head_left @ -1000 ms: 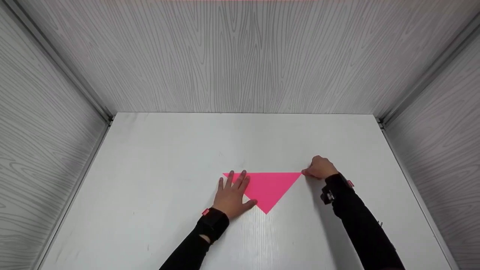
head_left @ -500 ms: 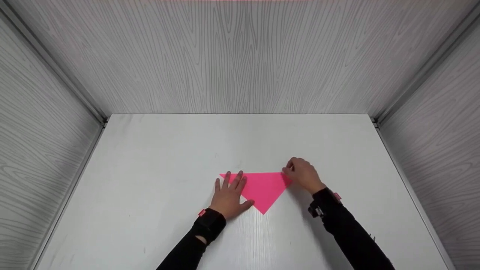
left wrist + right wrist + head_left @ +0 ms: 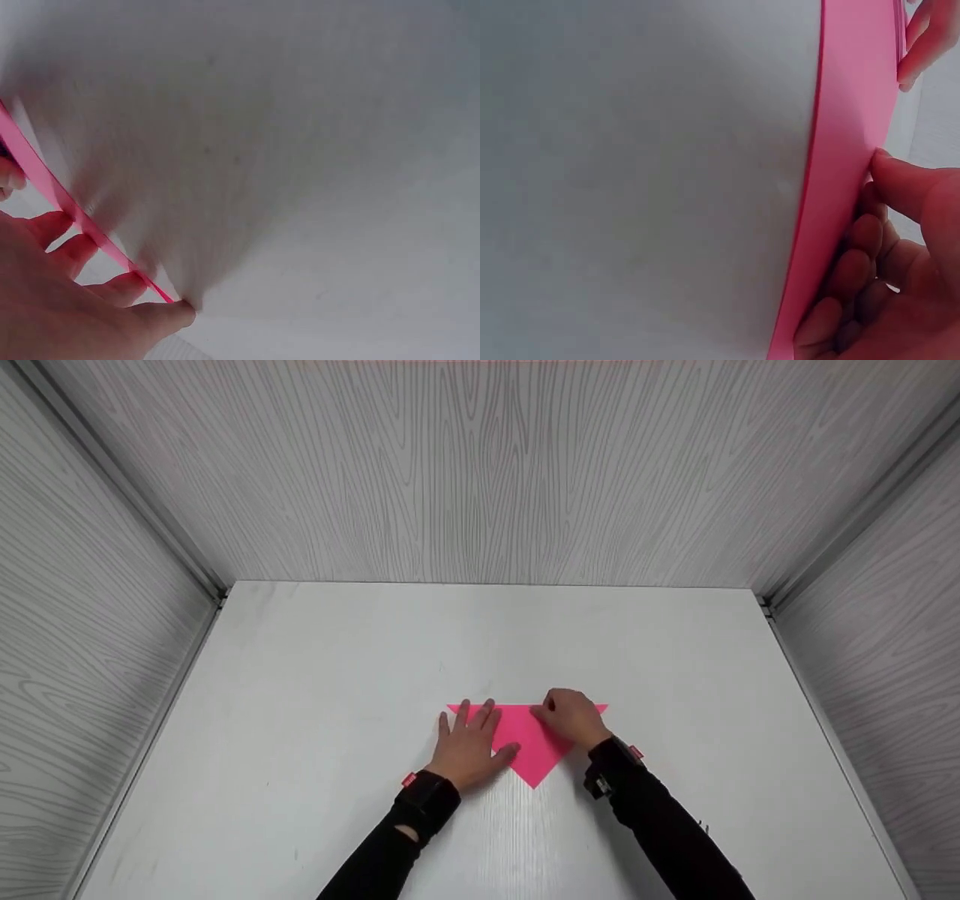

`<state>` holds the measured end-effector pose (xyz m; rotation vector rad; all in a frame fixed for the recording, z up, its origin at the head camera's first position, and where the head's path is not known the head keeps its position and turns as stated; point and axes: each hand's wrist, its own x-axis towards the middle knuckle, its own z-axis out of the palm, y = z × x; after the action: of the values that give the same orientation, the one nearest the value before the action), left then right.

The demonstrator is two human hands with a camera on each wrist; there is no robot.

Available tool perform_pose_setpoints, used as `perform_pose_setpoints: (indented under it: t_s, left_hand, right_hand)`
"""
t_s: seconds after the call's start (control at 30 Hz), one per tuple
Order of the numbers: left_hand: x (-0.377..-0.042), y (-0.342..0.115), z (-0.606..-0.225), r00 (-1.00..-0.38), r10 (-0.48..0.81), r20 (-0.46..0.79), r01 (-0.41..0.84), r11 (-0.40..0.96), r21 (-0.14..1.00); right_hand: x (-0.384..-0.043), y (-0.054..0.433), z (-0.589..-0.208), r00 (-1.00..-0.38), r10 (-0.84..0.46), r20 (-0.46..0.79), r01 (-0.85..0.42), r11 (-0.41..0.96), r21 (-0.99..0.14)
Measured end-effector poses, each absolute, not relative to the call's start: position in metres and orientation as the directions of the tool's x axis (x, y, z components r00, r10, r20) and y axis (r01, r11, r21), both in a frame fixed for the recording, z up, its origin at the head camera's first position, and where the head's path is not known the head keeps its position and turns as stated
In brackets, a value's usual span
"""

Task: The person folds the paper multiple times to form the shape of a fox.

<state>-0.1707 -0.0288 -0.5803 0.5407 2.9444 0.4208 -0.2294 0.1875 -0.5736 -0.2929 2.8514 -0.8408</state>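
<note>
A bright pink triangle of paper [image 3: 529, 750] lies on the white tabletop, its long straight edge at the far side and one point toward me. My left hand [image 3: 469, 754] rests spread over the paper's left part, fingertips near the far edge. In the left wrist view, the fingers of the left hand [image 3: 82, 300] lie along the pink strip of paper. On the right part of the paper is my right hand [image 3: 574, 716], fingers curled under. In the right wrist view, the right hand's thumb [image 3: 900, 180] touches the paper's surface. The right hand covers part of the far edge.
A white table [image 3: 300, 697] carries the paper. Grey wood-grain panels stand at the back [image 3: 480, 472] and on both sides. Black sleeves and wrist-worn cameras cover both forearms.
My right hand has left the paper's right corner and slid left along the far edge to near the middle. The right corner shows again beyond it. The left hand stays in place.
</note>
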Motion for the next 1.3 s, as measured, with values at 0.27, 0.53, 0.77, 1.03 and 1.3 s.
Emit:
perform_pose_setpoints:
  t_s: [0.27, 0.53, 0.77, 1.03, 1.3]
  left_hand:
    - [-0.175, -0.007, -0.58, -0.916, 0.401, 0.024, 0.399, 0.899, 0.183]
    - [-0.174, -0.016, -0.59, -0.914, 0.406, -0.004, 0.395, 0.89, 0.227]
    - [-0.175, -0.038, -0.595, -0.923, 0.384, 0.023, 0.378, 0.895, 0.238]
    - [-0.172, -0.076, -0.597, -0.941, 0.337, 0.025, 0.332, 0.909, 0.251]
    - [-0.173, -0.099, -0.591, -0.953, 0.303, 0.011, 0.298, 0.931, 0.21]
  right_hand:
    - [-0.234, 0.185, -0.571, -0.961, -0.212, -0.175, -0.089, 0.843, -0.53]
    - [-0.236, 0.183, -0.569, -0.952, -0.22, -0.211, -0.075, 0.84, -0.537]
    - [-0.237, 0.186, -0.567, -0.946, -0.225, -0.233, -0.065, 0.836, -0.544]
    - [-0.236, 0.187, -0.564, -0.947, -0.227, -0.228, -0.06, 0.82, -0.569]
    - [-0.235, 0.185, -0.563, -0.947, -0.227, -0.227, -0.061, 0.822, -0.566]
